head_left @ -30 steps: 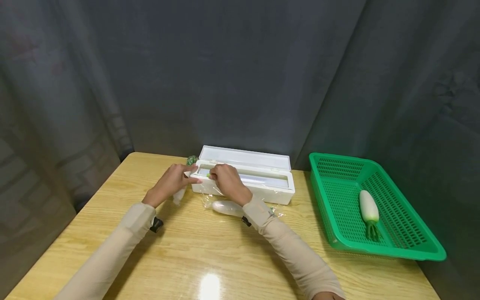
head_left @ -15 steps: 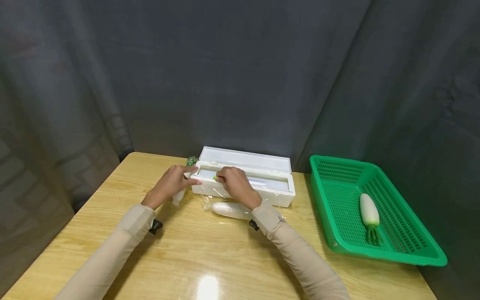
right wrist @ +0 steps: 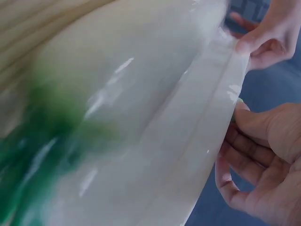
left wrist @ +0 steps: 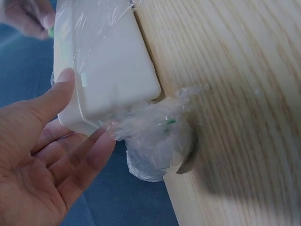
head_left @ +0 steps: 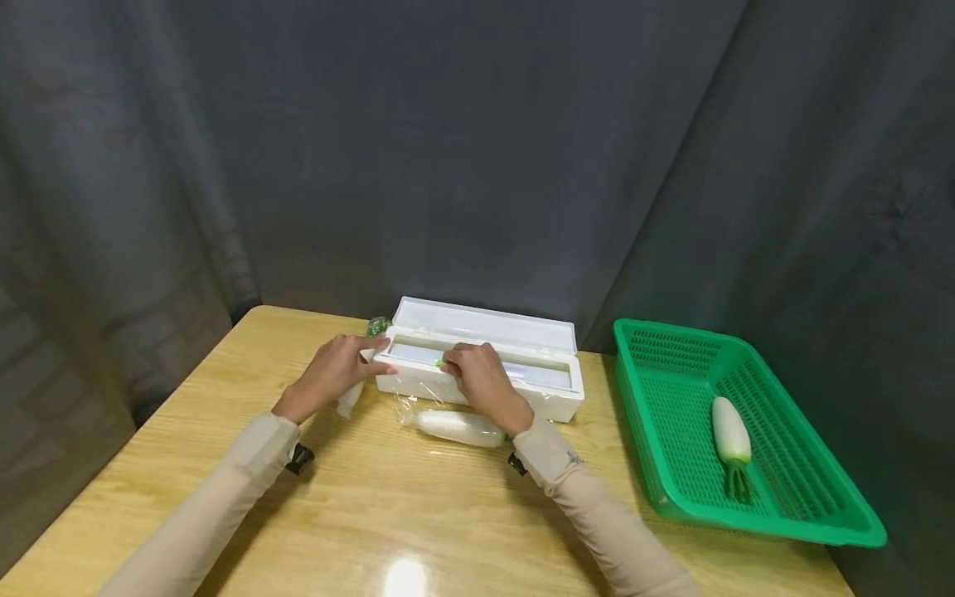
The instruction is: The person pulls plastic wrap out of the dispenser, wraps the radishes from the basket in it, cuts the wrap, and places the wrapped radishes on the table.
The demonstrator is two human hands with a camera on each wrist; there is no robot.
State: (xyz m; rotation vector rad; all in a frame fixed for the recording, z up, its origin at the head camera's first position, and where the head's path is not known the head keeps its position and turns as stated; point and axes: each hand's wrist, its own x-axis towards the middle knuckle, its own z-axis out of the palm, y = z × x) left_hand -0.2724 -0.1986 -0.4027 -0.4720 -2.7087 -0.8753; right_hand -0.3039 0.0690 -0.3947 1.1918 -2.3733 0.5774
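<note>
roomy tabletop [head_left: 373, 506], box [head_left: 425, 386] near far edge

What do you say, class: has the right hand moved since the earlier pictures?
Yes: the right hand has moved rightward along the white box.

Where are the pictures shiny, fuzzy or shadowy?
Head view: a bright glare spot shines on the table; right wrist view: the green leaves are blurry, and white glints streak the plastic wrap; left wrist view: a shadow lies beside the wrapped bundle.

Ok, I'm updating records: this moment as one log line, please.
left hand: grips end of white rectangular box | right hand: pinches small green tab | film-wrapped white radish: in front of box
</note>
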